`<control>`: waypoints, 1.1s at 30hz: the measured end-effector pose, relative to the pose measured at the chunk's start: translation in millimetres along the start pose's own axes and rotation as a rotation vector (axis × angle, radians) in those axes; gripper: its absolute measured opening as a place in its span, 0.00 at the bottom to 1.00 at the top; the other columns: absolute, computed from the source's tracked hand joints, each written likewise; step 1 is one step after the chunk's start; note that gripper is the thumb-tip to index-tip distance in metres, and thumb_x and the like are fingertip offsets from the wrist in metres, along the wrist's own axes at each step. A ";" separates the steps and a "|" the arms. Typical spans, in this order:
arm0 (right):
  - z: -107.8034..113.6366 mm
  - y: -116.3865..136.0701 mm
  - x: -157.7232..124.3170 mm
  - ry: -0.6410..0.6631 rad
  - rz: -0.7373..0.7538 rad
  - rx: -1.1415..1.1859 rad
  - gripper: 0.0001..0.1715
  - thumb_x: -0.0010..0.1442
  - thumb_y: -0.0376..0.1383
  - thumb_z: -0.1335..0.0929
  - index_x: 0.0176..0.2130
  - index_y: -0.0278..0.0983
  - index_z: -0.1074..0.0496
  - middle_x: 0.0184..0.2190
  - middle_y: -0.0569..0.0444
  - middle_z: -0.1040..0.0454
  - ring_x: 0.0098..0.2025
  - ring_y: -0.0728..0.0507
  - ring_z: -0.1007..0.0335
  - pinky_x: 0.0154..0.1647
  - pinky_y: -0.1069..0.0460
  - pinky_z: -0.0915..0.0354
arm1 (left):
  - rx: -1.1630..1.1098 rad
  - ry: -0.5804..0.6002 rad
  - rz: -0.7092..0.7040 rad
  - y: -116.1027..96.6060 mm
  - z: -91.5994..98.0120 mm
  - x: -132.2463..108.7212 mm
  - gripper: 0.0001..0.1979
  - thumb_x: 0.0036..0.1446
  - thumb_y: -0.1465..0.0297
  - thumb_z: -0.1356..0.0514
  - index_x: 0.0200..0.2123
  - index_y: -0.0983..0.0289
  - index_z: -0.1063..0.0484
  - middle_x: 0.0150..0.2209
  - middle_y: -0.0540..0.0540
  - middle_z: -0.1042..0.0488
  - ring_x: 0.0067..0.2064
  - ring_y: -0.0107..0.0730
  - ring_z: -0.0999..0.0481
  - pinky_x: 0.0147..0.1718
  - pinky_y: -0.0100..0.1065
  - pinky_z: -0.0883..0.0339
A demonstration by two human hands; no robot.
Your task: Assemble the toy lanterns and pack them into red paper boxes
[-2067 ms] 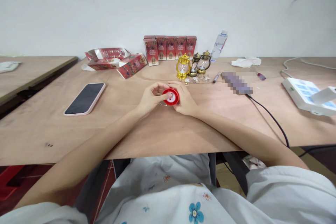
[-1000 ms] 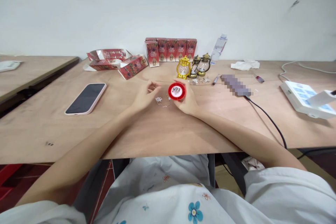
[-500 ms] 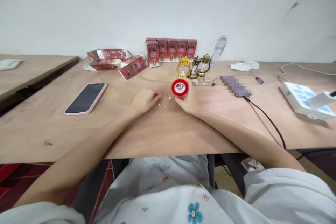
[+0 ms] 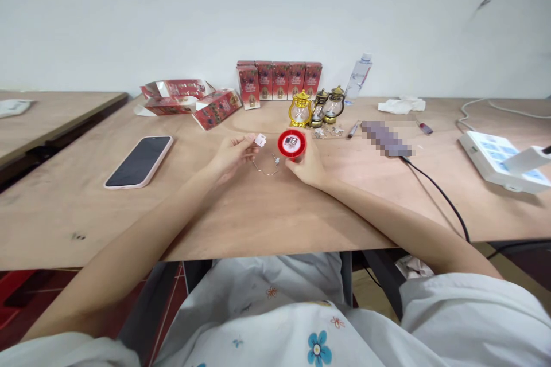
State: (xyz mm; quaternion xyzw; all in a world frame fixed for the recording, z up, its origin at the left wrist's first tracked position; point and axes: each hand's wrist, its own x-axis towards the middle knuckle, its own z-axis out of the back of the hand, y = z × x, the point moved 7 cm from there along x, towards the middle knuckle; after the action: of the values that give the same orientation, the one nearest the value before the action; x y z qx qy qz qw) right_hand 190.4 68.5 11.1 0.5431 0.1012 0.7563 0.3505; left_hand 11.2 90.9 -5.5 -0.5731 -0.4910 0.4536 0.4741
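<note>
Between the thumb and fingers of my left hand point(image 4: 236, 155) is a small pale notched piece point(image 4: 260, 140), held up off the table. My right hand point(image 4: 310, 167) is wrapped round a red round part point(image 4: 292, 144), its open face turned up; inside its rim a white disc with small dark and metallic parts shows. On the table between my hands lies a thin bent wire point(image 4: 267, 173) with a small whitish piece point(image 4: 276, 160) near it. A gold lantern point(image 4: 301, 110) and two bronze lanterns point(image 4: 317, 112) stand just beyond my right hand.
Several red boxes point(image 4: 281, 81) stand by the wall; opened boxes point(image 4: 174, 97) lie left of them. A phone point(image 4: 138, 161) lies at left. At right are a screwdriver point(image 4: 353, 129), a dark device point(image 4: 385, 137) with a cable, a tissue point(image 4: 401, 105), a bottle point(image 4: 359, 77) and a power strip point(image 4: 501, 160).
My left hand has risen from the table with the small pale notched piece in its fingers. My right hand still holds the red round part, which has shifted slightly left.
</note>
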 end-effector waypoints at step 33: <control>-3.5 3.8 -1.7 0.031 0.030 0.033 0.34 0.46 0.28 0.31 0.52 0.39 0.42 0.50 0.46 0.33 0.55 0.38 0.36 0.58 0.39 0.39 | -0.303 -0.090 0.163 2.1 -15.6 -13.5 0.12 0.62 0.80 0.50 0.27 0.71 0.30 0.23 0.50 0.34 0.21 0.15 0.38 0.22 0.20 0.39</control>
State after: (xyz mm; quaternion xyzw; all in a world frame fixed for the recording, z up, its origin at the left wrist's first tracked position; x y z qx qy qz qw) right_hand 186.0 65.4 10.5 0.5385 0.1107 0.7680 0.3285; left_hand 25.4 75.8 -4.6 -0.6549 -0.5264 0.4364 0.3217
